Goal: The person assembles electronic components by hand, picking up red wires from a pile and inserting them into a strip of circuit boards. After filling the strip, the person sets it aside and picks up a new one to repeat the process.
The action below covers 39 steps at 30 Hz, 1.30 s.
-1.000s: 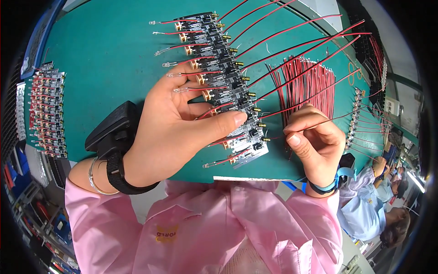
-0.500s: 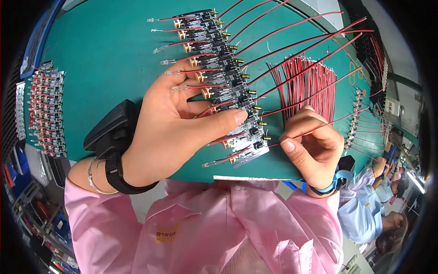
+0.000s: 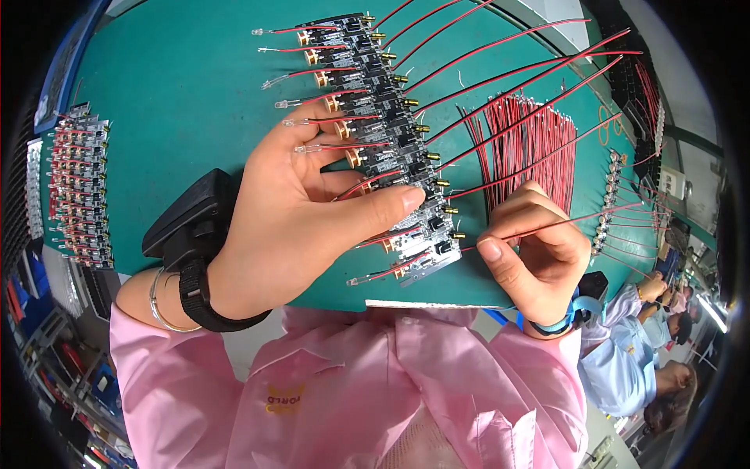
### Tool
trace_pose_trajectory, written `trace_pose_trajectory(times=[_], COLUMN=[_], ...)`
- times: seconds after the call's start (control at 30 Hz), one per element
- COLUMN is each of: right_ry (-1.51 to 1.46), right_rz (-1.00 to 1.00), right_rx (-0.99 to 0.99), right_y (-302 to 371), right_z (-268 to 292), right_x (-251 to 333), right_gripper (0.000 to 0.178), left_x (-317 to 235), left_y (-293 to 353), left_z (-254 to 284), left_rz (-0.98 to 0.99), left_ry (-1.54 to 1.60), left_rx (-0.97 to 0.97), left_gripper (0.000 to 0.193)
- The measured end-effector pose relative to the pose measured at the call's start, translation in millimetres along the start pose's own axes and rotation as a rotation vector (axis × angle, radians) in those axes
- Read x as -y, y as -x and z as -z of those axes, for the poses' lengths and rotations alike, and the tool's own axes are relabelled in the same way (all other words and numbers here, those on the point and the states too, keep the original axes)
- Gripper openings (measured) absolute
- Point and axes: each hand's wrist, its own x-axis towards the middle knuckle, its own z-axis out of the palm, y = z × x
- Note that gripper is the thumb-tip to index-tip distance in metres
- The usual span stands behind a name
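Note:
A long panel of joined black circuit boards (image 3: 397,129) slants across the middle, gripped near its lower end by my left hand (image 3: 312,203), thumb on top and fingers beneath. Small clear LEDs on red-black leads stick out along its left side, beside copper-coloured coils. Several long red-and-black wires (image 3: 500,92) run off its right side. My right hand (image 3: 539,250) pinches a red-and-black wire (image 3: 578,222) between thumb and forefinger. That wire's near end points at the panel's lower right edge; whether it touches the board cannot be made out.
A thick bundle of red-and-black wires (image 3: 535,148) lies on the green mat (image 3: 187,86), right of the panel. More board panels rest at the far left (image 3: 80,191) and far right (image 3: 608,203). Rubber bands (image 3: 609,129) lie near the right edge. Other people (image 3: 625,367) sit at lower right.
The far end of the pinched wire has swung lower, and my right wrist has turned slightly. My left hand and the panel have hardly moved.

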Motion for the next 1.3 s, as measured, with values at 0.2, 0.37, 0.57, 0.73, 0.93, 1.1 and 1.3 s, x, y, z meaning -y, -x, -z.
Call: trace_pose_trajectory(times=[0.2, 0.37, 0.57, 0.73, 0.93, 1.1, 1.3], right_ry=[0.061, 0.076, 0.138, 0.229, 0.257, 0.305, 0.334], right_rz=[0.069, 0.084, 0.123, 0.149, 0.182, 0.259, 0.289], right_rx=[-0.037, -0.041, -0.067, -0.096, -0.104, -0.147, -0.173], right_y=[0.5, 0.4, 0.3, 1.6, 1.2, 1.3, 1.8], right_z=[-0.8, -0.8, -3.4, -4.3, -5.2, -8.5, -9.8], right_x=[-1.2, -1.1, 2.6, 2.7, 4.4, 3.4, 1.6], right_gripper=[0.014, 0.014, 0.014, 0.015, 0.015, 0.016, 0.016], left_x=[1.4, 0.8, 1.1, 0.8, 2.4, 0.7, 1.9], left_y=[-0.8, -0.8, -0.4, -0.6, -0.9, 0.1, -0.2], left_z=[1.8, 1.3, 0.0, 0.1, -0.3, -0.9, -0.5], left_rz=[-0.009, -0.017, -0.030, -0.015, -0.040, -0.017, -0.040], left_ry=[-0.015, -0.007, 0.001, 0.007, 0.002, -0.012, -0.013], left_rx=[0.021, 0.019, -0.001, 0.001, -0.006, -0.016, -0.015], left_gripper=[0.047, 0.047, 0.047, 0.047, 0.049, 0.050, 0.049])
